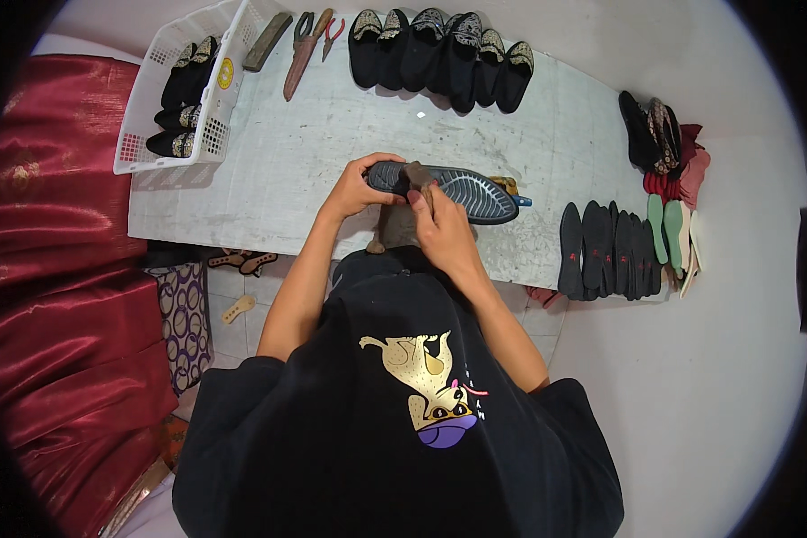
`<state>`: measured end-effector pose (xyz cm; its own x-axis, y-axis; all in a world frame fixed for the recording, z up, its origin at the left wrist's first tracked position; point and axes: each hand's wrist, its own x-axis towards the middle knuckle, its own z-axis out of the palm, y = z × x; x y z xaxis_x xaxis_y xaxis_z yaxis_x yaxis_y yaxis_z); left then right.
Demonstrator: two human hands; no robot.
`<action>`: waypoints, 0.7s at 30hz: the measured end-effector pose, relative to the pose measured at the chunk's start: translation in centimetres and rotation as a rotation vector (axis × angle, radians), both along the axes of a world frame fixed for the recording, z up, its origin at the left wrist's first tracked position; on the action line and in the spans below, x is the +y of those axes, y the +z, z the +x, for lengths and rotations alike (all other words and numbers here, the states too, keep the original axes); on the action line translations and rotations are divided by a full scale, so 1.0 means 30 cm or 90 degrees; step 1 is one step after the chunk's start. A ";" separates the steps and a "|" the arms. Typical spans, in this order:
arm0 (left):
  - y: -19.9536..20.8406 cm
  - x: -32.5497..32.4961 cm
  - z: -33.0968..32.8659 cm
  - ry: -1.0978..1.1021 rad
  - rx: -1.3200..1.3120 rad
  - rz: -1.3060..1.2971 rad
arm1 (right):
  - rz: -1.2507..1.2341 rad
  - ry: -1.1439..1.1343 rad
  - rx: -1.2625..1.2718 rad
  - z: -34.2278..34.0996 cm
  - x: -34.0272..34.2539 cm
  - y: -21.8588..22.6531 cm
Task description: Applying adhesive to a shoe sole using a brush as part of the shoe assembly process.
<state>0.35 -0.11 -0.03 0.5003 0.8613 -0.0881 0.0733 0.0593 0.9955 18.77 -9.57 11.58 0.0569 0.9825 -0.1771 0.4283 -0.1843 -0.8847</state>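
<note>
A black shoe (pixel 480 194) with a ridged, grey-streaked sole is held sole up over the table's near edge. My left hand (pixel 356 191) is closed around one end of it, fingers over the far side. My right hand (pixel 446 235) grips the short handle of a hammer (pixel 417 174), whose brown head lies over the sole near my left fingers. Below the shoe, a worn metal stand (pixel 377 240) shows in part at the table edge. Partly hidden behind the toe lie a yellowish item (pixel 508 184) and a small blue-ended one (pixel 524 202).
Finished black slippers (pixel 419 54) stand in a row at the back of the white table (pixel 278 170). A white basket (pixel 157 166) of slippers, a knife (pixel 301 65) and red-handled pliers (pixel 333 38) are at left. Black soles (pixel 594 247) and fabric uppers (pixel 663 134) lie at right.
</note>
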 end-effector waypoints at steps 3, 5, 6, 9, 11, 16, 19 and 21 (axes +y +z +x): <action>-0.002 -0.006 0.001 0.007 0.003 -0.006 | -0.008 0.016 0.016 0.010 -0.017 0.076; -0.001 -0.001 -0.002 -0.007 -0.014 0.008 | 0.002 0.010 -0.004 0.013 -0.010 -0.015; -0.006 0.000 -0.004 -0.005 -0.016 0.009 | 0.013 0.009 -0.025 0.004 0.007 -0.014; -0.003 -0.003 -0.007 -0.011 -0.021 -0.017 | -0.013 0.032 0.004 0.015 -0.017 0.049; 0.024 -0.003 0.001 -0.008 0.013 0.023 | 0.008 0.036 0.025 0.008 -0.051 0.007; -0.007 0.008 -0.021 -0.010 -0.009 -0.001 | -0.070 0.074 -0.026 0.006 -0.069 0.048; 0.009 0.012 -0.029 -0.008 -0.016 0.005 | 0.024 0.034 0.044 0.009 -0.079 -0.006; 0.017 0.012 -0.035 0.001 -0.009 0.034 | -0.004 0.031 0.019 0.012 -0.062 -0.004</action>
